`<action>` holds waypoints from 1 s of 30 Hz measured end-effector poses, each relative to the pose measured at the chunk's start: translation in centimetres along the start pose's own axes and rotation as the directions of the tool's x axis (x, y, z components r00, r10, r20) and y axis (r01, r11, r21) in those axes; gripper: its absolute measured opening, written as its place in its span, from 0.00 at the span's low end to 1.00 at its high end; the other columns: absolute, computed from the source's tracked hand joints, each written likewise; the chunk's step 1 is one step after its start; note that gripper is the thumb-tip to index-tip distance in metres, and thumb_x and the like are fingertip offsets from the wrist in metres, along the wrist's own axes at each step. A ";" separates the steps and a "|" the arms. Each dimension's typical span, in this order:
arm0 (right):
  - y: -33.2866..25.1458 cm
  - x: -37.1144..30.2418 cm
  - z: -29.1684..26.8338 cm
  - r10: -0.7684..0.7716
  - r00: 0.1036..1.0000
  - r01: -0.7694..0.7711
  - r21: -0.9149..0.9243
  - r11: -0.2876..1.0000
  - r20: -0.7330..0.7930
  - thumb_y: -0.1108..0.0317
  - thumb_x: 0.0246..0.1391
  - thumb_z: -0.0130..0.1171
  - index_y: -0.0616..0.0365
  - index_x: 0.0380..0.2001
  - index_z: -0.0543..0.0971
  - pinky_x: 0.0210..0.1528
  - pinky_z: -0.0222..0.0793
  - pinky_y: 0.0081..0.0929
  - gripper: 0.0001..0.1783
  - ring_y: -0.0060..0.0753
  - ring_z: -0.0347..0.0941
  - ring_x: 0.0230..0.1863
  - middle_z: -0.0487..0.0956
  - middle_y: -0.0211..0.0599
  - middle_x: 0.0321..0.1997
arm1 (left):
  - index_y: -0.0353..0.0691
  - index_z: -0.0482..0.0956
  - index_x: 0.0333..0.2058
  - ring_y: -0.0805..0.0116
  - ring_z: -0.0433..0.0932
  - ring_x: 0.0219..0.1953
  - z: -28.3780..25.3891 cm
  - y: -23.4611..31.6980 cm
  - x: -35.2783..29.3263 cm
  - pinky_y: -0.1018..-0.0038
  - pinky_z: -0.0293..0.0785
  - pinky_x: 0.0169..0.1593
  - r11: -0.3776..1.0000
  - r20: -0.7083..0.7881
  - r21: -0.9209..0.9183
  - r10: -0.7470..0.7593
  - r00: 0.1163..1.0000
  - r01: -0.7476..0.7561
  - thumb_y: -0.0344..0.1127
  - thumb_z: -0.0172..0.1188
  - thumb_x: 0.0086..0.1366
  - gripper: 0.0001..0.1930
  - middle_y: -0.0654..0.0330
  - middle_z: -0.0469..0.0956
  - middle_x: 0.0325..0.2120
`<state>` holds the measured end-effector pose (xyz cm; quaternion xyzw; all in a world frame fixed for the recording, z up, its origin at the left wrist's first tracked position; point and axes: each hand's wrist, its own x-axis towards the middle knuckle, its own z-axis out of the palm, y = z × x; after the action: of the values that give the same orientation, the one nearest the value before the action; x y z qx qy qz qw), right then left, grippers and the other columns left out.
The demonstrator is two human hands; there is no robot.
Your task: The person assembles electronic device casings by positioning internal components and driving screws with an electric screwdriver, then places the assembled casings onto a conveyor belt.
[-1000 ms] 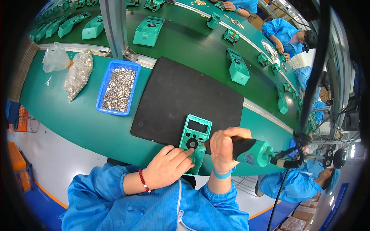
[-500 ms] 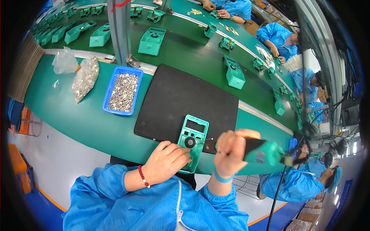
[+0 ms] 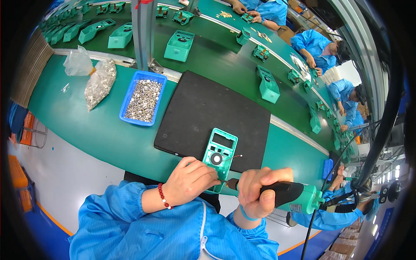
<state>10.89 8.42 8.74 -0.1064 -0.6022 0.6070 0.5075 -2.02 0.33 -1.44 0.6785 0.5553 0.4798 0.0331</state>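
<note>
A green plastic device housing (image 3: 226,144), with a rectangular window and a round black-and-white speaker-like part (image 3: 216,158), lies partly on the black mat and reaches over its near edge. A thin wire with a small white end sticks out on its right. My left hand (image 3: 190,180) grips the housing's lower left side, fingers bent and close together, hiding part of it. My right hand (image 3: 260,190) is wrapped round a green-and-black electric screwdriver (image 3: 284,193). The screwdriver's dark nose points left at the housing's lower end, beside my left fingertips; exact contact of the tip cannot be made out.
A blue tray (image 3: 124,113) of small metal screws and a tied clear bag (image 3: 99,84) stand left of the black mat (image 3: 190,104). Beyond runs a green conveyor (image 3: 221,65) with more housings, beside a metal post (image 3: 144,39). A cable hangs at right; co-workers sit across.
My right hand has brought the screwdriver lower in the view, and its nose now points at the housing's lower end. My left hand stays on the housing. The view has shifted slightly.
</note>
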 end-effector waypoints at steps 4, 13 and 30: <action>-0.1 0.0 0.2 -0.005 1.000 0.005 -0.001 1.000 0.013 0.57 0.63 0.61 0.58 0.39 0.65 0.13 0.57 0.18 0.19 0.17 0.59 0.12 0.67 0.27 0.17 | 0.43 0.81 0.35 0.73 0.79 0.37 0.0 0.0 0.1 0.71 0.69 0.45 1.000 0.009 -0.020 -0.009 1.000 0.009 0.35 0.73 0.52 0.12 0.69 0.81 0.34; 0.3 0.2 -0.2 0.000 0.999 0.003 -0.056 0.998 0.051 0.49 0.62 0.62 0.58 0.43 0.64 0.14 0.58 0.18 0.25 0.18 0.61 0.13 0.68 0.28 0.18 | 0.42 0.80 0.35 0.71 0.77 0.39 0.1 0.0 0.3 0.71 0.68 0.47 0.998 0.062 -0.065 -0.006 0.998 0.010 0.36 0.68 0.57 0.09 0.66 0.80 0.35; -1.0 -0.2 0.8 0.114 0.989 -0.124 -0.116 0.985 -0.089 0.46 0.56 0.65 0.56 0.45 0.63 0.20 0.62 0.25 0.30 0.23 0.64 0.18 0.71 0.33 0.22 | 0.41 0.78 0.35 0.69 0.76 0.38 1.0 -0.1 0.4 0.71 0.68 0.47 0.990 0.112 -0.140 0.009 0.994 0.007 0.38 0.68 0.58 0.10 0.65 0.78 0.32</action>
<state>10.90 7.53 9.70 -0.1978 -0.6091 0.5935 0.4875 -1.43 1.12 -1.75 0.7005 0.5172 0.4788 0.1118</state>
